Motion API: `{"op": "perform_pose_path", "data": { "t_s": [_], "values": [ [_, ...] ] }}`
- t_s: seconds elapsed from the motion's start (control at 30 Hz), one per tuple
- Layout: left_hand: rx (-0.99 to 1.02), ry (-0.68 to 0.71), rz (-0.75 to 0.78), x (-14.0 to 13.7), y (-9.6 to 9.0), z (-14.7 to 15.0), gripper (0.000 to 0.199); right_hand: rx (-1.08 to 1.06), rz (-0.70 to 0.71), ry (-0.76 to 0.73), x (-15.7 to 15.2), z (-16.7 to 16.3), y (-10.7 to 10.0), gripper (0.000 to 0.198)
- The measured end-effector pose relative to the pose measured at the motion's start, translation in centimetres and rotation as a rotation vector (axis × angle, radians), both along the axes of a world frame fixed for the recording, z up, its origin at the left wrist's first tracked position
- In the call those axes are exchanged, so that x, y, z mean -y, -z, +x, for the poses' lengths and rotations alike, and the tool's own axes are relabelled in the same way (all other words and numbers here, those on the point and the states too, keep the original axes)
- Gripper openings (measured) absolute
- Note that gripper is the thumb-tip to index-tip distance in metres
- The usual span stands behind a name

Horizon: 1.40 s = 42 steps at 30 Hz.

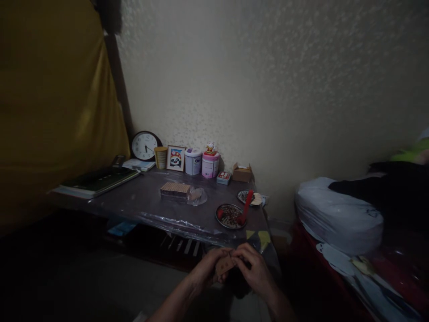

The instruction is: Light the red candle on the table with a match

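My left hand [208, 267] and my right hand [254, 267] meet low in the view, in front of the table's near edge. Together they pinch a small brown flat piece [224, 264], like a cardboard tag or wafer. On the plastic-covered table [147, 201] beyond them sits a round dish [229, 216] of small dark and pale bits with a red tool [246, 205] leaning over it. A second small plate [250, 197] lies behind it. A stack of brown wafers [174, 189] with a crumpled clear wrapper [197, 196] rests mid-table.
Along the wall stand a clock [144, 146], a yellow tin [161, 157], a panda picture [176, 158], two jars [202, 163], a small card box [242, 172]. Books [98, 180] lie at left under a yellow curtain [50, 103]. A white bag [337, 214] sits at right.
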<state>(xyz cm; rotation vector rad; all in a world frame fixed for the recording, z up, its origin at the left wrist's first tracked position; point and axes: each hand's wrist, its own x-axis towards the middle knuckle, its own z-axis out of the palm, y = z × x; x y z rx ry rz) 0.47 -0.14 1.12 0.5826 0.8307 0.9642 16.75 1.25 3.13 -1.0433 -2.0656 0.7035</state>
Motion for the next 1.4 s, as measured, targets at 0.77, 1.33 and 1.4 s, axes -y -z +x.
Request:
{"op": "perform_pose_path", "data": {
  "t_s": [0.77,1.33,1.4],
  "values": [
    [-0.146,0.074,0.243,0.1,0.1,-0.2,0.036,-0.017,-0.039,-0.048,-0.3,0.2,0.3,0.012],
    [-0.189,0.069,0.265,0.3,-0.2,-0.2,0.035,0.074,-0.006,-0.087,-0.4,0.4,0.5,0.014],
    [-0.190,0.065,0.273,0.2,-0.1,-0.2,0.039,0.077,0.010,-0.102,-0.4,0.5,0.6,0.014]
  ]
}}
